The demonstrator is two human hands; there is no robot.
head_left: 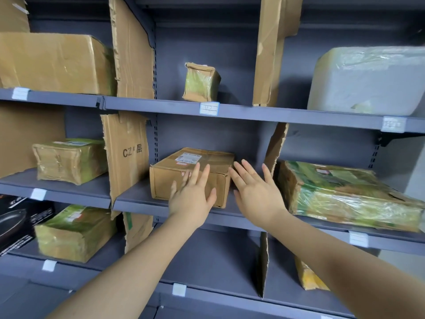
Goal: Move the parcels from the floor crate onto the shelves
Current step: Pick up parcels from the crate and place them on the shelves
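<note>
A brown cardboard parcel [202, 164] with a white label lies on the middle shelf [138, 201], in the bay between two cardboard dividers. My left hand [192, 194] is open, fingers spread, in front of the parcel's front face, touching or just off it. My right hand [255, 192] is open too, palm turned toward the parcel's right end, a little apart from it. Neither hand holds anything. The floor crate is out of view.
Grey metal shelves carry other parcels: a small taped box [201, 82] above, a white wrapped parcel [368, 81] upper right, a long green-taped parcel [345, 196] right, taped boxes [69, 160] left. Upright cardboard dividers [125, 155] split the bays.
</note>
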